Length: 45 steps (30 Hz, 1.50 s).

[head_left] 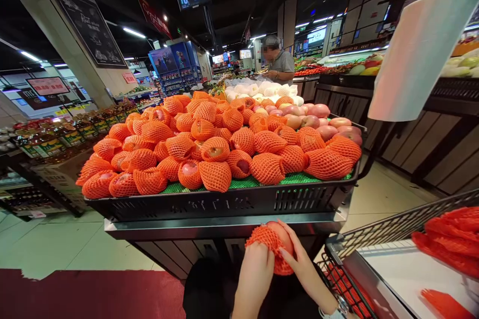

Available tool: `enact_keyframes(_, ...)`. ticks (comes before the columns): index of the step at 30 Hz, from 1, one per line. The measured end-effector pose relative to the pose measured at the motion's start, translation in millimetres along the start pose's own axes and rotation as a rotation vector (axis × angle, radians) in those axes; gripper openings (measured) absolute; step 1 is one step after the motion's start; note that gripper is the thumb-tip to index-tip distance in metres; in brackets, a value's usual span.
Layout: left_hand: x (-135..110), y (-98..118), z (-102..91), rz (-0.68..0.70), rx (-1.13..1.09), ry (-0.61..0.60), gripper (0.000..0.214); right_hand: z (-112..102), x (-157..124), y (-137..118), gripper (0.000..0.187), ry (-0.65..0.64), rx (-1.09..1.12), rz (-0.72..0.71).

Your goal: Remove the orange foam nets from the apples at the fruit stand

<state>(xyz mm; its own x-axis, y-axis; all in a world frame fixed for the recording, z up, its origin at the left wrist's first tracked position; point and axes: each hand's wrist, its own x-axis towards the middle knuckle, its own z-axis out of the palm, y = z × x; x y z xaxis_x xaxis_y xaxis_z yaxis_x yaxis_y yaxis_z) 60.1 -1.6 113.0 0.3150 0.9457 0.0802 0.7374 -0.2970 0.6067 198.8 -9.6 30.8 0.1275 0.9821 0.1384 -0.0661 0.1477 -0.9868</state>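
Observation:
Just in front of the display's near edge, a reddish apple (281, 235) sits partly inside an orange foam net sleeve (263, 236). My left hand (255, 270) is closed on the net at its left side, its fingertips hidden in the mesh. From the right, my right hand (302, 265) holds the apple, fingers along its top and thumb on the near side. Beyond them, a heap of orange-netted apples (215, 149) fills much of a black crate (209, 209), with bare apples (318, 111) at its back right.
A shopping cart (374, 219) at my right carries orange nets (452, 239) and a white board or box (396, 264). A roll of plastic bags (415, 60) hangs at the upper right. White-netted fruit (265, 90) and a person (279, 62) are behind the crate. Bottles (67, 134) stand left.

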Motion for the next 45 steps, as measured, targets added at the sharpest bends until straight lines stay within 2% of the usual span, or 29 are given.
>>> enact_keyframes(2,-6.7,4.0,-11.9,0.1,0.007,-0.137,0.034,-5.3,-0.3,2.0,0.07,0.04,0.133,0.094)
enact_keyframes(5,-22.6,5.2,-30.3,0.406,-0.144,-0.309,0.036,-14.4,-1.5,2.0,0.071,0.119,0.361,0.244)
enact_keyframes(6,-27.0,4.0,-33.8,0.499,-0.224,-0.295,0.037,-17.8,-1.4,1.2,0.071,0.144,0.393,0.252)
enact_keyframes(7,-29.9,2.4,-35.1,0.52,-0.297,-0.21,0.035,-21.2,-1.1,0.1,0.071,0.163,0.396,0.238)
enact_keyframes(8,-30.6,0.6,-33.8,0.471,-0.361,-0.079,0.031,-24.5,-0.6,-1.2,0.071,0.177,0.378,0.21)
enact_keyframes(10,-25.6,-2.0,-24.0,0.237,-0.473,0.197,0.023,-29.8,-0.1,-4.5,0.071,0.194,0.31,0.145)
enact_keyframes(11,-20.8,-2.6,-16.4,0.133,-0.528,0.272,0.022,-31.5,-0.5,-6.4,0.071,0.195,0.274,0.115)
enact_keyframes(12,-15.6,-2.7,-7.9,0.063,-0.579,0.291,0.027,-32.5,-1.4,-8.3,0.07,0.19,0.247,0.091)
enact_keyframes(13,-10.6,-2.4,0.5,0.049,-0.623,0.266,0.03,-32.9,-2.8,-10.2,0.069,0.181,0.231,0.074)
enact_keyframes(15,-4.1,-1.1,14.2,0.101,-0.654,0.211,0.022,-32.6,-6.1,-13.8,0.066,0.155,0.239,0.069)
enact_keyframes(17,-3.1,1.0,20.9,0.151,-0.641,0.21,0.018,-31.9,-8.6,-16.3,0.064,0.129,0.291,0.085)
enact_keyframes(20,-6.6,5.0,19.8,0.165,-0.596,0.167,0.02,-32.2,-9.0,-15.5,0.065,0.108,0.36,0.098)
enact_keyframes(23,-6.8,6.0,17.7,0.135,-0.558,0.093,0.027,-34.4,-7.0,-9.4,0.068,0.097,0.333,0.103)
enact_keyframes(26,1.0,-2.2,23.8,0.065,-0.561,0.146,0.018,-37.0,-6.0,-3.3,0.066,0.061,0.277,0.087)
enact_keyframes(28,8.5,-11.6,30.3,0.012,-0.607,0.17,0.016,-38.2,-6.3,-2.5,0.065,-0.004,0.283,0.083)
enact_keyframes(32,18.0,-26.2,37.4,-0.015,-0.692,0.117,0.018,-39.3,-6.8,-7.8,0.067,-0.173,0.337,0.11)
enact_keyframes(35,17.3,-27.6,35.4,-0.024,-0.702,0.079,0.018,-41.8,-5.7,-11.1,0.073,-0.283,0.35,0.136)
enact_keyframes(40,13.4,-21.7,31.9,-0.05,-0.699,0.037,0.02,-49.5,-4.6,-10.8,0.081,-0.424,0.191,0.145)
enact_keyframes(43,12.6,-22.5,33.9,-0.081,-0.667,0.038,0.022,-48.4,-3.7,-11.0,0.083,-0.44,0.226,0.154)
enact_keyframes(45,12.6,-27.0,36.0,-0.112,-0.67,0.035,0.027,-44.6,-2.6,-12.6,0.081,-0.394,0.277,0.165)
